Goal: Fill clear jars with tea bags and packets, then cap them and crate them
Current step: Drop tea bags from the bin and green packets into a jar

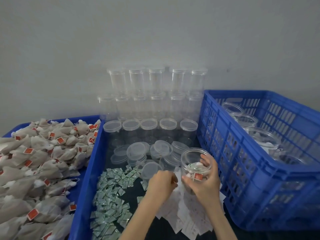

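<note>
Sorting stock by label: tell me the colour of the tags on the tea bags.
Red-orange tags on beige mesh tea bags, clearest in the head view.

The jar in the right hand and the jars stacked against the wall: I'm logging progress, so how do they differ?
The held jar is uncapped, its mouth open; the stacked jars wear clear lids. The held jar holds tea bags and a packet; the stacked jars look empty. The right hand grips the held jar above the tray; the stacked jars stand in tiers at the wall. Both are clear plastic cylinders.
</note>
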